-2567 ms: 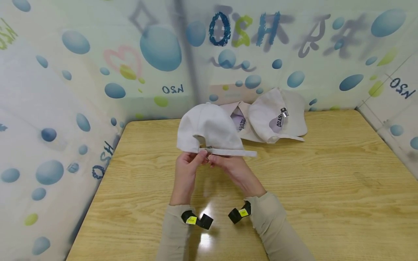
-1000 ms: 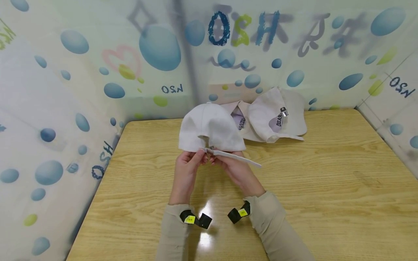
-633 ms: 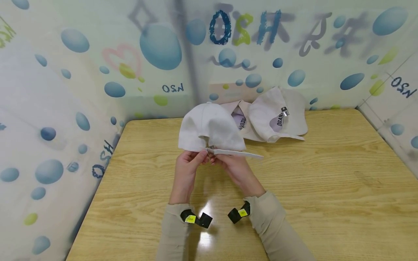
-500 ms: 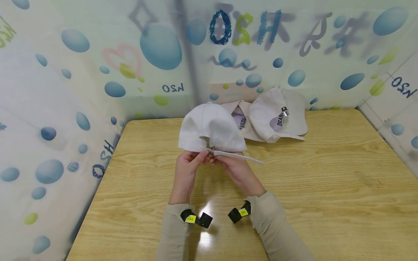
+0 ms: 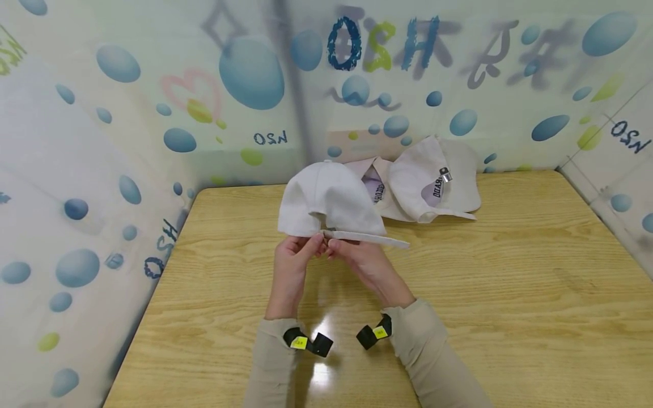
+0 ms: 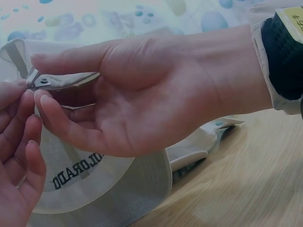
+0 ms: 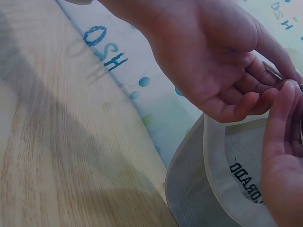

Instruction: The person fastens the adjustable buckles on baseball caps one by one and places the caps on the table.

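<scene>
A white cap (image 5: 336, 198) is held above the table, its back opening toward me. My left hand (image 5: 291, 269) pinches the cap's back edge by the small metal buckle (image 6: 32, 78) between thumb and fingers. My right hand (image 5: 372, 269) pinches the strap (image 5: 374, 238) close to the buckle, fingertips almost touching the left ones. The strap's loose end sticks out to the right past the cap. Dark lettering (image 6: 78, 170) shows inside the cap in the left wrist view. In the right wrist view, fingers hide the buckle.
Behind and right of the held cap, a beige cap (image 5: 380, 170) and another pale cap (image 5: 413, 175) with a metal buckle (image 5: 445, 175) lie overlapped against the printed backdrop (image 5: 255, 73). The wooden table (image 5: 510, 294) extends to both sides.
The strap's loose end drooped, rose, drooped again and now lies slightly higher. My right thumb has come back into sight over the strap. Both hands stay almost in place.
</scene>
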`<control>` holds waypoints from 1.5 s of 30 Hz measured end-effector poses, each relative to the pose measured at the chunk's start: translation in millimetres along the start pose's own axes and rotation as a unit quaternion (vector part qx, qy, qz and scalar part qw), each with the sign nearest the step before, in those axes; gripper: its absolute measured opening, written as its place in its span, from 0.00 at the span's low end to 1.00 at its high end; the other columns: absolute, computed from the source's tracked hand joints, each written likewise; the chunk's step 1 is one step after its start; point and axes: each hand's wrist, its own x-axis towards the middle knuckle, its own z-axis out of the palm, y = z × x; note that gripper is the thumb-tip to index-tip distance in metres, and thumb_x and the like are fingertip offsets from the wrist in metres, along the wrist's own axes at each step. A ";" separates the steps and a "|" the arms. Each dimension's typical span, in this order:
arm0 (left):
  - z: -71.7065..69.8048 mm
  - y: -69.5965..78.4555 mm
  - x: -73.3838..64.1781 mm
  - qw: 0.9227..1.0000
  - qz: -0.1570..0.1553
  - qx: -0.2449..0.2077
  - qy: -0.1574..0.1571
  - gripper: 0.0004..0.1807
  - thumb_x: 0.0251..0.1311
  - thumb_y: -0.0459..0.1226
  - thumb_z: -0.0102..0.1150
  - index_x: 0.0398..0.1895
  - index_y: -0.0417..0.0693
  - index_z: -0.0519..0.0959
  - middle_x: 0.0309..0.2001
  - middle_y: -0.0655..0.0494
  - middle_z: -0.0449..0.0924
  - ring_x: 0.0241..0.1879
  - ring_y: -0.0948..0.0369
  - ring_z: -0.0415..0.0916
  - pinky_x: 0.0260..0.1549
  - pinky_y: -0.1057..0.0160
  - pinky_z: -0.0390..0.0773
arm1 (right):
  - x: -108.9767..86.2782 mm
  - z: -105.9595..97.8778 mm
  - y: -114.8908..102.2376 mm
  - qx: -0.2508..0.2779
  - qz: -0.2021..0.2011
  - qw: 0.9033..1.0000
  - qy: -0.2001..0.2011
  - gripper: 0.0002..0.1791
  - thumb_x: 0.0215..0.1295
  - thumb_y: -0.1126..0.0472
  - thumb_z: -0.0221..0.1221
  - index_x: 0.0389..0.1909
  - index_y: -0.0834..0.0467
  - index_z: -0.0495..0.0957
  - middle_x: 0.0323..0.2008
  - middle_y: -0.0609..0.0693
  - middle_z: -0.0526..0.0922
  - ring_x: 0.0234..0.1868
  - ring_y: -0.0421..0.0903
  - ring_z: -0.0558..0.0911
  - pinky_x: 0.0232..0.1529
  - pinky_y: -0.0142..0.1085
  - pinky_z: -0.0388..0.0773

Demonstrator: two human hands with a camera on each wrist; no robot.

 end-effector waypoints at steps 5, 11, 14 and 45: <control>-3.8 -10.1 2.0 1.000 0.018 -0.003 0.000 0.14 0.51 0.41 0.62 0.29 0.36 0.76 0.24 0.52 0.75 0.24 0.60 0.72 0.27 0.64 0.72 | -0.9 1.9 -0.6 0.015 0.003 0.999 0.036 0.06 0.56 0.68 0.59 0.35 0.61 0.75 0.32 0.52 0.79 0.29 0.45 0.78 0.33 0.34 0.76; -16.8 -32.4 8.2 1.000 0.016 0.000 -0.010 0.08 0.55 0.35 0.58 0.31 0.36 0.77 0.24 0.50 0.76 0.25 0.57 0.73 0.27 0.62 0.73 | -1.0 1.1 -0.6 0.019 -0.007 0.998 0.052 0.03 0.57 0.69 0.58 0.32 0.61 0.75 0.29 0.52 0.79 0.27 0.45 0.77 0.32 0.36 0.75; -9.5 -18.1 4.2 1.000 0.011 -0.009 -0.008 0.07 0.53 0.35 0.60 0.30 0.38 0.77 0.23 0.52 0.75 0.24 0.59 0.73 0.27 0.63 0.73 | -1.1 0.3 -0.4 0.017 -0.012 0.999 0.050 0.02 0.57 0.69 0.57 0.32 0.61 0.75 0.30 0.53 0.79 0.27 0.44 0.78 0.31 0.35 0.75; -2.7 6.3 -3.2 0.995 -0.035 -0.097 -0.012 0.06 0.59 0.38 0.54 0.31 0.45 0.75 0.27 0.53 0.76 0.27 0.60 0.72 0.30 0.65 0.72 | -0.3 -2.2 1.6 0.022 -0.003 0.996 0.086 0.02 0.60 0.66 0.55 0.34 0.59 0.73 0.28 0.51 0.78 0.27 0.44 0.76 0.31 0.34 0.74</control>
